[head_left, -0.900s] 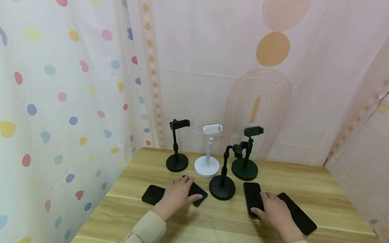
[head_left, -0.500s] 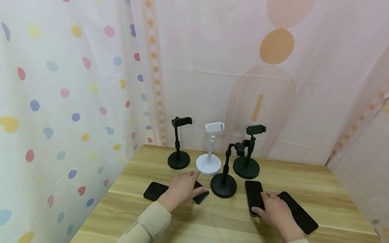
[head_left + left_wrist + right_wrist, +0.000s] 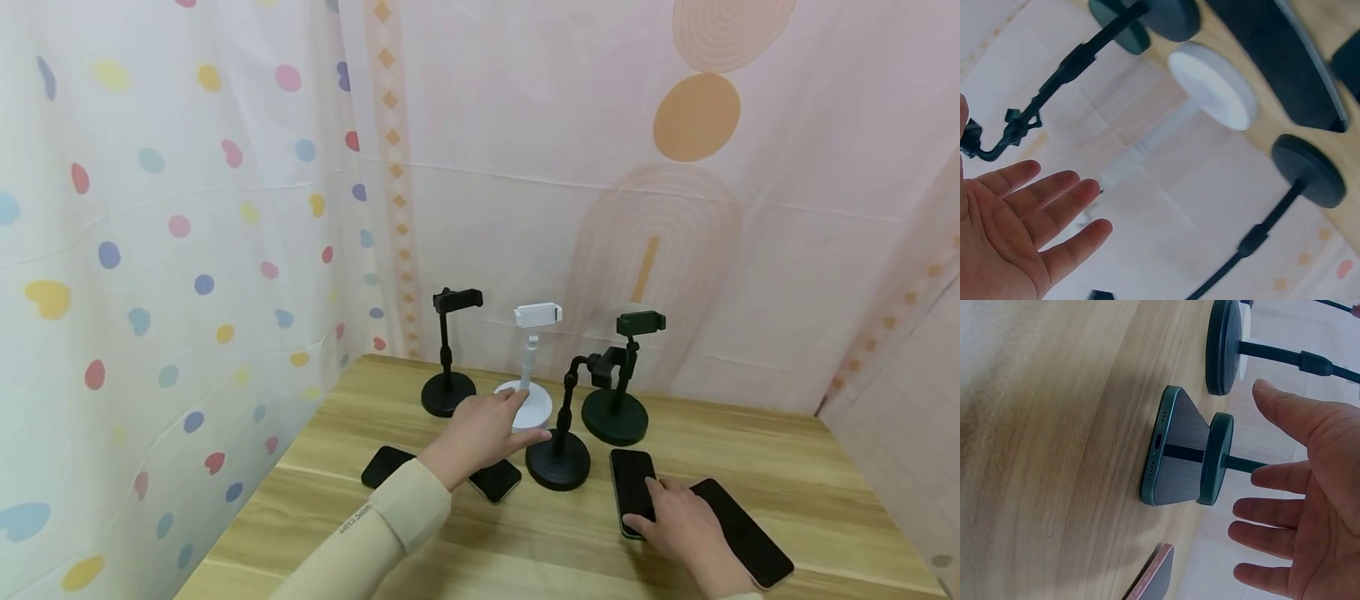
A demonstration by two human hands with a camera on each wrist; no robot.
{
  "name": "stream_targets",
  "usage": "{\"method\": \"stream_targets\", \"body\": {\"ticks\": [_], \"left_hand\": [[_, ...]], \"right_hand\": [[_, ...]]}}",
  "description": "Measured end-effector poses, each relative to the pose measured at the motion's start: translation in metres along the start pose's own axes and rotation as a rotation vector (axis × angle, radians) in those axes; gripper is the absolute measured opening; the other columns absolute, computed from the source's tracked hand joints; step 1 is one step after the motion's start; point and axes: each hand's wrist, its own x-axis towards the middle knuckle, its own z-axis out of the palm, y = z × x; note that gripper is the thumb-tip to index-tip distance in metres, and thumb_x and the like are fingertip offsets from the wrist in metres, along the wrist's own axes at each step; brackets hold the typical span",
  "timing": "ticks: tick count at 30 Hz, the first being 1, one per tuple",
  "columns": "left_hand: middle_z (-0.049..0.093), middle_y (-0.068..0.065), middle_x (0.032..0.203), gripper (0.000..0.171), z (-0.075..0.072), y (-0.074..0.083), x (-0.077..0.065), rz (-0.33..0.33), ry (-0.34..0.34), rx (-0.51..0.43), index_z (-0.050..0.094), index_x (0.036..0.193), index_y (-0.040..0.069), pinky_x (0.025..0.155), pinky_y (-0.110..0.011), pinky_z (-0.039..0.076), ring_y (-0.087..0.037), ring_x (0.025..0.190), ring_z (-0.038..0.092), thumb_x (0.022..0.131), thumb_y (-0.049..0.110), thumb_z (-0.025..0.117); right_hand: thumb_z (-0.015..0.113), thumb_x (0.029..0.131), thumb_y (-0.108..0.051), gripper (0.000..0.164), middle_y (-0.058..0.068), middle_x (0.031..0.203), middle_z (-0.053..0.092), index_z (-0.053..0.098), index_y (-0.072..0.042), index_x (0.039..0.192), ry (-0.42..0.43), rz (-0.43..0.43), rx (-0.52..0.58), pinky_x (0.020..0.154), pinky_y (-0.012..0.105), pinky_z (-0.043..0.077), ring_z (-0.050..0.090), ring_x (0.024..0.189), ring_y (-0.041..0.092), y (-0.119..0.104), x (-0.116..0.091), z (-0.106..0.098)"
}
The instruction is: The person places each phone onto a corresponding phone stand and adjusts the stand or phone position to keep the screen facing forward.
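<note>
And here's the left hand [image 3: 480, 433], stretched out across the tabletop [image 3: 540, 558], fingers straight and apart, nothing in its grasp! It hovers right by the white stand [image 3: 537, 407]; its fingertips overlap that stand's base in the head view, though whether they actually touch it is hard to say from these angles. Just right of the thumb, the front black stand [image 3: 558, 462] stands upright, its clamp turned out to the side. Behind that, the dark green stand [image 3: 615, 418]; over on the far left, the other black stand [image 3: 447, 393].

Below the left hand, two dark phones lie flat: the outer phone [image 3: 386, 467], partly covered by hand and sleeve [image 3: 408, 500], and the inner phone [image 3: 498, 481].

Over to the right hand [image 3: 682, 521]! Fingers extended, loosely spread, palm bare, it's poised between the green-edged phone [image 3: 632, 483] on its left and the pink-edged phone [image 3: 746, 533] on its right, both lying screen up.
</note>
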Motion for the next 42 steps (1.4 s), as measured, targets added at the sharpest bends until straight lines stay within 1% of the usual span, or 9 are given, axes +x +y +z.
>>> {"method": "stream_targets", "body": {"ticks": [5,10,12,15,18,22,26,33,42], "left_hand": [[0.059,-0.008,0.137,0.078,-0.012,0.012,0.016,0.013,0.005,-0.016,0.049,0.146,0.014,0.076,-0.04,0.056,-0.027,0.107,0.066,0.093,0.071,0.045],[0.063,-0.008,0.13,0.076,-0.02,0.019,0.03,0.048,0.018,-0.007,0.049,0.145,0.012,0.075,-0.037,0.056,-0.023,0.102,0.068,0.094,0.069,0.045],[0.065,-0.007,0.126,0.077,-0.022,0.022,0.035,0.053,0.025,0.001,0.049,0.145,0.012,0.071,-0.034,0.056,-0.022,0.096,0.068,0.094,0.069,0.044],[0.065,-0.005,0.126,0.081,-0.026,0.027,0.041,0.051,0.027,0.011,0.044,0.149,0.013,0.07,-0.032,0.055,-0.02,0.095,0.068,0.094,0.072,0.041],[0.065,-0.004,0.126,0.086,-0.029,0.033,0.046,0.042,0.015,-0.006,0.04,0.152,0.013,0.075,-0.033,0.055,-0.02,0.098,0.067,0.092,0.075,0.038],[0.061,-0.006,0.134,0.091,-0.035,0.042,0.052,0.035,-0.002,-0.038,0.036,0.153,0.012,0.083,-0.036,0.055,-0.021,0.107,0.065,0.09,0.077,0.037],[0.059,-0.006,0.137,0.091,-0.04,0.051,0.057,0.032,0.006,-0.046,0.039,0.152,0.011,0.083,-0.037,0.055,-0.021,0.108,0.065,0.089,0.077,0.039],[0.064,-0.006,0.128,0.086,-0.045,0.069,0.068,0.044,0.05,0.003,0.053,0.138,0.009,0.078,-0.034,0.055,-0.021,0.098,0.067,0.088,0.078,0.041],[0.067,-0.003,0.117,0.074,-0.044,0.077,0.074,0.095,0.104,0.13,0.057,0.134,0.011,0.074,-0.03,0.055,-0.016,0.095,0.067,0.093,0.071,0.042]], "right_hand": [[0.073,0.086,-0.048,0.074,0.033,0.125,0.057,0.058,0.01,0.129,-0.012,0.003,0.011,0.089,0.061,0.045,0.057,0.11,0.05,0.002,-0.001,-0.001],[0.073,0.086,-0.049,0.075,0.032,0.124,0.058,0.058,0.01,0.129,-0.017,0.006,0.008,0.089,0.062,0.045,0.058,0.109,0.049,0.003,-0.001,-0.002],[0.073,0.086,-0.049,0.074,0.032,0.124,0.058,0.058,0.01,0.129,-0.014,0.004,0.0,0.089,0.062,0.045,0.058,0.109,0.049,0.003,-0.001,-0.002],[0.073,0.086,-0.049,0.074,0.032,0.124,0.058,0.058,0.01,0.13,-0.011,0.003,-0.006,0.089,0.062,0.045,0.058,0.109,0.049,0.003,0.0,-0.002],[0.074,0.086,-0.049,0.074,0.032,0.124,0.058,0.058,0.01,0.129,-0.023,0.012,-0.006,0.089,0.062,0.045,0.057,0.109,0.049,0.003,0.0,-0.002],[0.074,0.085,-0.049,0.074,0.031,0.122,0.059,0.059,0.01,0.127,-0.06,0.03,-0.003,0.087,0.061,0.046,0.058,0.108,0.049,0.004,0.0,-0.002],[0.073,0.085,-0.051,0.075,0.031,0.119,0.06,0.059,0.011,0.126,-0.081,0.035,-0.002,0.086,0.06,0.047,0.059,0.108,0.048,0.005,-0.001,-0.001],[0.074,0.085,-0.049,0.073,0.03,0.117,0.061,0.06,0.01,0.125,-0.099,0.044,0.017,0.087,0.059,0.047,0.059,0.108,0.047,0.004,-0.002,-0.002],[0.074,0.084,-0.05,0.073,0.03,0.116,0.062,0.061,0.01,0.124,-0.101,0.058,0.02,0.085,0.059,0.048,0.06,0.105,0.046,0.004,-0.002,-0.003]]}}
